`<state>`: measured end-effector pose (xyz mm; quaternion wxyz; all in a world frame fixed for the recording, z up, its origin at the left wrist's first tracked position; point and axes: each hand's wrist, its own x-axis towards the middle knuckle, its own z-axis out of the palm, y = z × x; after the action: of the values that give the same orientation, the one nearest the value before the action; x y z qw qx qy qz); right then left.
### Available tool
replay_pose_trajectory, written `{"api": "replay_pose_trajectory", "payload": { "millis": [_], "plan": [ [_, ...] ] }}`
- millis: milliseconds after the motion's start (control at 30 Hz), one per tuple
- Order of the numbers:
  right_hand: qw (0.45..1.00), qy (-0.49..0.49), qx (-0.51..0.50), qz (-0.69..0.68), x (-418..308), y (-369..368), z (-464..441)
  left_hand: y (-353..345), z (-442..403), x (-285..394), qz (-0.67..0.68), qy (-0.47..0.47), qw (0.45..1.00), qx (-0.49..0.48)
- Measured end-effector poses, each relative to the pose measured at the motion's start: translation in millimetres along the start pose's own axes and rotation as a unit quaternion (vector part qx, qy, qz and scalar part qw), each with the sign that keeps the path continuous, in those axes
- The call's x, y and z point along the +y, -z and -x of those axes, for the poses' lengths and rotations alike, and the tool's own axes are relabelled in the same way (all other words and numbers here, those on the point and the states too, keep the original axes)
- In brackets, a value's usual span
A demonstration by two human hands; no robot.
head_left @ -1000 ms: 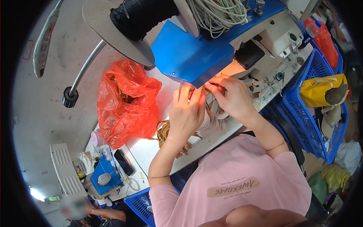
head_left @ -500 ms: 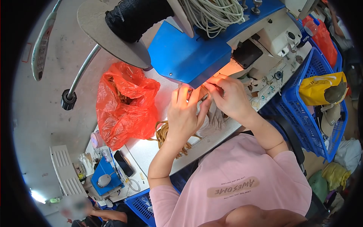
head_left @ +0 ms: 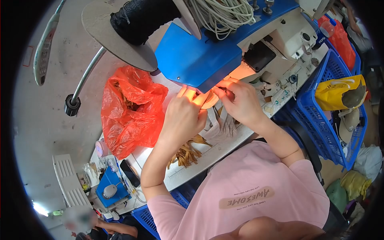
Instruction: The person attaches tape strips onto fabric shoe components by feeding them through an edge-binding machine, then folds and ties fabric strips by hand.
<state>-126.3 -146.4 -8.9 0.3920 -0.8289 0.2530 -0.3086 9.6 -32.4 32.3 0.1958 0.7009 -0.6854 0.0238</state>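
Under the blue sewing machine head (head_left: 200,56), a tan piece (head_left: 210,101) glows orange in the lamp light. My left hand (head_left: 184,116) reaches in from the left, fingers pressed on the piece and fingertips partly hidden by the machine. From the right, my right hand (head_left: 242,102) pinches the piece's far edge between thumb and fingers. The needle area is hidden. Below my left wrist lies a bundle of tan strips (head_left: 186,155). A pale crumpled cloth or glove (head_left: 224,128) lies on the machine bed just below my hands.
A red plastic bag (head_left: 134,116) with brown pieces inside stands left. A black thread spool (head_left: 142,20) and lamp arm (head_left: 88,76) hang overhead. Right are a blue basket (head_left: 320,116) and yellow bag (head_left: 340,94). A phone (head_left: 130,173) lies lower left; another person's arm (head_left: 116,227) shows beyond.
My left hand has shifted left and its thumb has drawn back. The tan piece now shows as a rounded shape between my hands. The strips below my left wrist look shifted and spread.
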Motion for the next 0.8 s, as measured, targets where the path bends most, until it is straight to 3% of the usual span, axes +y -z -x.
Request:
{"api": "replay_pose_trajectory", "payload": {
  "millis": [100, 300, 800],
  "plan": [
    [1.0, -0.022, -0.001, -0.016, -2.5, 2.5, 1.9, 1.1, 0.5, -2.0, 0.009, -0.016, 1.0, -0.008],
    [0.997, 0.075, 0.018, 0.027, 6.6, -3.0, 6.9, 2.0, 0.9, -4.8, 0.024, -0.016, 0.999, -0.017],
    [0.996, 0.083, 0.031, -0.011, 11.2, -6.7, 7.2, 0.7, 0.9, 0.1, 0.011, -0.015, 1.0, -0.003]
  ]
}}
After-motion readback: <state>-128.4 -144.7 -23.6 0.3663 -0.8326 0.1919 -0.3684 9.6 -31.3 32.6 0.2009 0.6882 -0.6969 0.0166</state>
